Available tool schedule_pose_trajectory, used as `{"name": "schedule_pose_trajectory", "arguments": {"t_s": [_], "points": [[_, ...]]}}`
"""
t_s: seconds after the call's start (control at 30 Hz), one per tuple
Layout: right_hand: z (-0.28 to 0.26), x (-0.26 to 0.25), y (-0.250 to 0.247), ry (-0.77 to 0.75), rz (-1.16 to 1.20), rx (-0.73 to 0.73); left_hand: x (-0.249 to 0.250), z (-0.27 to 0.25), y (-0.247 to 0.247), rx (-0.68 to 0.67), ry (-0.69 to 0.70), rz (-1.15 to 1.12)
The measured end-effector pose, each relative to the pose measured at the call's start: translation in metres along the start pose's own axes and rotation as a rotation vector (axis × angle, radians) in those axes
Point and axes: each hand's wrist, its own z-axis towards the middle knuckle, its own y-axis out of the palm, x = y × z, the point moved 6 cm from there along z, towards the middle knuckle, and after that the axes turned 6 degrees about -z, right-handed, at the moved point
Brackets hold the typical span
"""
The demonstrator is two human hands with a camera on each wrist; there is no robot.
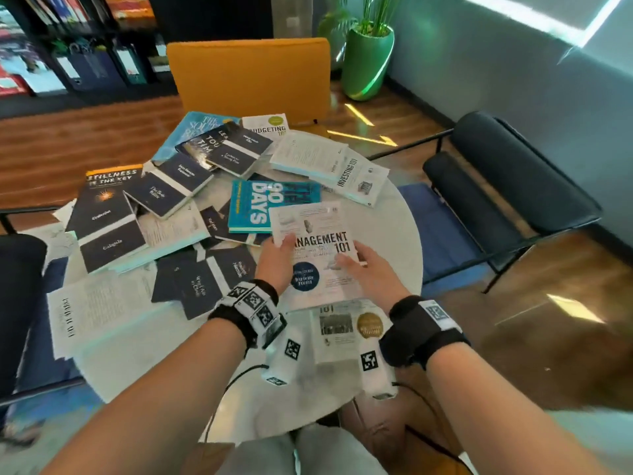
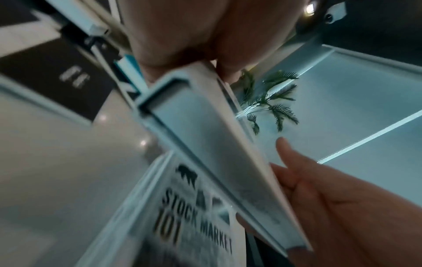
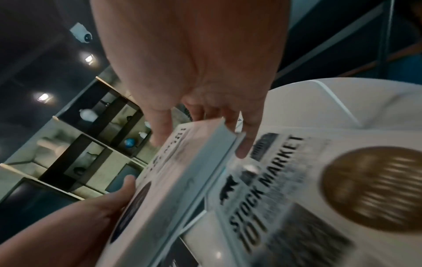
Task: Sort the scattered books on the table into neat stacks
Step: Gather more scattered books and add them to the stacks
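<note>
Here, left hand [image 1: 274,265] pinching Management 101 book [image 1: 322,241], right hand [image 1: 373,279] gripping opposite edge

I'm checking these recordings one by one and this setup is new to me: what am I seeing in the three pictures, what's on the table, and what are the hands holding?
There is no machine here: a person works bare-handed, wearing one camera on the head and one on each wrist. The overview is the head camera; the two blurry close-ups look along each hand. The round white table holds scattered books, among them 90 Days, Stillness Is the Key, Investing 101 and Budgeting 101. The left hand and right hand both grip the Management 101 book, tilted above the Stock Market 101 book lying near the person.
</note>
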Motion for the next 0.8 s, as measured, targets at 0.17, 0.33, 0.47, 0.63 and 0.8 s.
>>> {"name": "schedule_pose_trajectory", "arguments": {"t_s": [0.17,0.33,0.47,0.63,0.8], "points": [[-0.023,0.051,-0.012,0.021,0.006,0.07,-0.055,-0.024,0.043,-0.179,-0.027,0.237],[-0.029,0.085,-0.014,0.016,-0.288,0.172,-0.084,-0.034,0.05,-0.138,-0.043,0.419],[-0.029,0.095,-0.013,0.094,-0.479,0.204,-0.072,-0.046,0.048,-0.097,0.005,0.451],[-0.045,0.091,-0.018,0.009,-0.499,0.044,-0.064,-0.077,0.044,-0.219,0.162,0.523],[-0.062,0.095,-0.01,-0.061,-0.683,-0.176,-0.08,-0.096,0.05,-0.339,0.187,0.851]]}}
